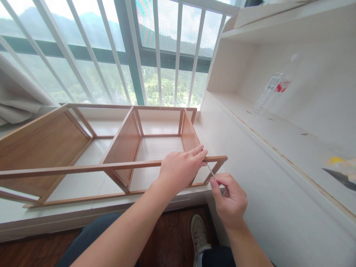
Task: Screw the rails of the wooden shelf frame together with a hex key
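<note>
A brown wooden shelf unit (132, 165) lies on its side on the white window ledge, with several panels set across its rails. My left hand (182, 167) grips the near rail close to its right end, fingers curled over it where a panel (190, 129) meets the rail. Just to the right, my right hand (230, 198) pinches a thin metal hex key (210, 170) between thumb and forefinger. The key slants up to the rail beside my left fingertips. Its tip is hidden there, and so is the end inside my right hand.
White window bars (178, 55) stand behind the unit, with a grey curtain (19, 92) at left. On the right, a white cabinet (236, 144) holds a clear plastic bottle (278, 85) and a blurred dark item (340, 178). A shoe (198, 233) rests on the dark wood floor (172, 237).
</note>
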Demonstrator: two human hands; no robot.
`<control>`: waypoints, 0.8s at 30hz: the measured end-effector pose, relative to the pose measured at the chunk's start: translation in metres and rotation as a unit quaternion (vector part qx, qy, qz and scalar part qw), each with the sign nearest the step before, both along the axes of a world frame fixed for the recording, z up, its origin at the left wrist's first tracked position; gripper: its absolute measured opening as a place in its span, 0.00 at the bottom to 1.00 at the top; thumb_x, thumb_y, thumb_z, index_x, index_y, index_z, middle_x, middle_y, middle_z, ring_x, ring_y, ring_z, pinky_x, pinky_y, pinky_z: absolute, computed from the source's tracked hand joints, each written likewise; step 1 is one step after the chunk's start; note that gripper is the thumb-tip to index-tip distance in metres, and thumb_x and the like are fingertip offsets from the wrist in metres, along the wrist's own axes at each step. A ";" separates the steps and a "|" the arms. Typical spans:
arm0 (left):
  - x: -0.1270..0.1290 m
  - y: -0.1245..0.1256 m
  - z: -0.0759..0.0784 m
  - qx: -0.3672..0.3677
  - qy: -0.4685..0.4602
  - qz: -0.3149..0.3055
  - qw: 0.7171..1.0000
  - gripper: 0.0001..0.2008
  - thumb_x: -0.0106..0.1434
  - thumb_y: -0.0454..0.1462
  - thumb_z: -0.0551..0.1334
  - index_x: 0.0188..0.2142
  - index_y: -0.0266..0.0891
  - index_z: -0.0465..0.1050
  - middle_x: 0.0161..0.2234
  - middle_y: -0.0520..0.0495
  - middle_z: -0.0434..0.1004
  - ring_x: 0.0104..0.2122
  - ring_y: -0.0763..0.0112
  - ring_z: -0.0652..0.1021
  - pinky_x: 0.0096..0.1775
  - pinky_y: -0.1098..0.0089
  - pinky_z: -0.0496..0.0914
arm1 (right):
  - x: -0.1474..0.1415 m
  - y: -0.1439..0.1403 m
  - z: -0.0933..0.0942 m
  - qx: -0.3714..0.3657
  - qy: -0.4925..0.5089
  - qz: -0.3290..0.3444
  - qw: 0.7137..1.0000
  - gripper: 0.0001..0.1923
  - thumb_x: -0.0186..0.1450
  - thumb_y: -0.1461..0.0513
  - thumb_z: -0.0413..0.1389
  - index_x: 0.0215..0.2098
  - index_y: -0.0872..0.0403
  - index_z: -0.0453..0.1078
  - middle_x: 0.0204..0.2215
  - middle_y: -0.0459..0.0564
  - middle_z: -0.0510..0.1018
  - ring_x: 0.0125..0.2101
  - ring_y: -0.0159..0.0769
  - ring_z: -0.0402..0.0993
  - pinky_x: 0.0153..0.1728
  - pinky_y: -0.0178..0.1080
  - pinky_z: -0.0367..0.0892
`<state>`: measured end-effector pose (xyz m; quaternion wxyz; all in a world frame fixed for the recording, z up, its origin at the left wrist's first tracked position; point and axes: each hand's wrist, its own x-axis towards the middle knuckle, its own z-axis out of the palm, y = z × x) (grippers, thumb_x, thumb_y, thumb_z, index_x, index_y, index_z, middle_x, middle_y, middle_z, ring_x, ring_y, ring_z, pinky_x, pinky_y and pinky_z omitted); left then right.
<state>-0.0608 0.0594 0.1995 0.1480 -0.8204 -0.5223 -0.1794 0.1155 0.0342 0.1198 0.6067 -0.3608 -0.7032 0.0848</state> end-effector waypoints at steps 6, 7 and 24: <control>0.000 0.000 0.000 0.002 0.001 -0.002 1.000 0.14 0.72 0.47 0.57 0.54 0.51 0.73 0.62 0.54 0.73 0.32 0.65 0.84 0.24 0.67 0.68 | -0.001 -0.001 -0.005 0.026 0.028 -0.001 0.999 0.09 0.65 0.72 0.61 0.40 0.53 0.74 0.33 0.48 0.80 0.34 0.36 0.76 0.37 0.40 0.73; 0.000 0.000 0.000 0.004 0.000 -0.002 1.000 0.14 0.72 0.47 0.58 0.53 0.51 0.74 0.62 0.54 0.73 0.32 0.66 0.84 0.25 0.68 0.68 | -0.001 -0.001 -0.005 0.027 0.028 -0.004 0.999 0.10 0.65 0.72 0.61 0.41 0.52 0.75 0.34 0.48 0.80 0.34 0.36 0.77 0.37 0.40 0.73; 0.000 0.000 -0.001 0.010 -0.004 -0.008 1.000 0.14 0.72 0.46 0.57 0.54 0.52 0.74 0.61 0.54 0.74 0.31 0.66 0.84 0.24 0.67 0.68 | 0.001 -0.003 -0.007 0.022 0.063 0.014 0.998 0.19 0.65 0.75 0.60 0.49 0.49 0.78 0.40 0.47 0.85 0.37 0.37 0.83 0.40 0.42 0.80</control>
